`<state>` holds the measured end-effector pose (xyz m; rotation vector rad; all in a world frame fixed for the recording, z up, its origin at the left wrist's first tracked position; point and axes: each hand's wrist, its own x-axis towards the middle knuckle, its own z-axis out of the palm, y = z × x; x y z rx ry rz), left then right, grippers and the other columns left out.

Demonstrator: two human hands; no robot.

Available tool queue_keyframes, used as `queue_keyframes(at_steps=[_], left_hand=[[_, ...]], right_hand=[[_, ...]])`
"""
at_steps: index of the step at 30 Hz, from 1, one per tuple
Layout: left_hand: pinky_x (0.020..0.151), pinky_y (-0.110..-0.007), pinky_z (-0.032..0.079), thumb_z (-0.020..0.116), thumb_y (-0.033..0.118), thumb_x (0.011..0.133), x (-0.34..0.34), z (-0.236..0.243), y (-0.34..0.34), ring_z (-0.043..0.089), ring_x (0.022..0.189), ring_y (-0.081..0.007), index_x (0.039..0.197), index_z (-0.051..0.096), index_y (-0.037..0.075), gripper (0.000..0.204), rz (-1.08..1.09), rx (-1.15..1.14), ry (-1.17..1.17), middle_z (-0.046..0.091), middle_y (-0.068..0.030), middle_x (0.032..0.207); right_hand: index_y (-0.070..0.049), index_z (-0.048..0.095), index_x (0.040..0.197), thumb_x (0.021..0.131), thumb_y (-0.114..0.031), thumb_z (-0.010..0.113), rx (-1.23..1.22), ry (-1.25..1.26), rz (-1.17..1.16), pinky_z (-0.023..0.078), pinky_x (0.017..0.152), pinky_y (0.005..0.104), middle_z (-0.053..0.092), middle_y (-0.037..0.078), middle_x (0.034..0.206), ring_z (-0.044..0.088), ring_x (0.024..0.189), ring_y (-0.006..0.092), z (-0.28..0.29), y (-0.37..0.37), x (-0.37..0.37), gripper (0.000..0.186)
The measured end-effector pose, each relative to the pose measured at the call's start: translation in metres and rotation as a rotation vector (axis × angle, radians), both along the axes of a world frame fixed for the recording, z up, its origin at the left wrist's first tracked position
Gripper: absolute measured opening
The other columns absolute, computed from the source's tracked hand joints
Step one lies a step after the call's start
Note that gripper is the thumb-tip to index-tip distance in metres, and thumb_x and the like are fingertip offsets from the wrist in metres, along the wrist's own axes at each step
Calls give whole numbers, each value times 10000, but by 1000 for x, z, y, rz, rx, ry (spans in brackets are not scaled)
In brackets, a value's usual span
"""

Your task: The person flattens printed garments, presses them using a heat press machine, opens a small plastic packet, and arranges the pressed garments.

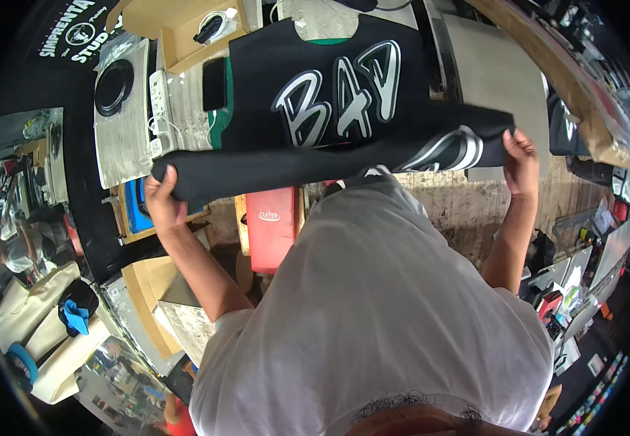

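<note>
A black garment (257, 94) with large white-and-grey lettering lies in front of me, its curved neck opening at the far side. Green fabric (220, 134) shows from under its left edge. Toward me, a black fabric band (278, 171) with part of a white printed shape is stretched across; it looks like the garment's near end, though the join is hard to make out. My left hand (161, 200) is closed on the band's left end. At the other end, my right hand (520, 161) pinches the corner between thumb and fingers.
Left of the garment are a phone (214, 84), a white power strip (158, 105), a black round disc (114, 87) and an open cardboard box (177, 33) with a cable. A grey board (500, 73) lies right. Below the band sits a red padded piece (271, 232).
</note>
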<state>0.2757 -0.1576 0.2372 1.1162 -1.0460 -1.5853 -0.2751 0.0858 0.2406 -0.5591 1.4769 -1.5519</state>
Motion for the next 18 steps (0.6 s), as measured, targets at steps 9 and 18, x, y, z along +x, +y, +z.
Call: queue_keyframes(at_steps=[9, 18], left_hand=[[768, -303, 512, 740, 139, 810, -124, -116, -220, 662, 821, -199, 1001, 675, -34, 265, -29, -61, -408, 693, -114, 954], [743, -350, 522, 796, 210, 728, -188, -237, -265, 693, 771, -295, 882, 752, 66, 215, 178, -392, -1119, 713, -145, 822]], right_hand=[[9, 626, 921, 904, -205, 597, 469, 1325, -363, 496, 686, 438, 653, 236, 779, 650, 771, 396, -106, -189, -40, 216], [-21, 593, 1114, 925, -213, 479, 769, 1069, -301, 494, 795, 531, 643, 303, 926, 618, 919, 478, -250, -282, -49, 292]])
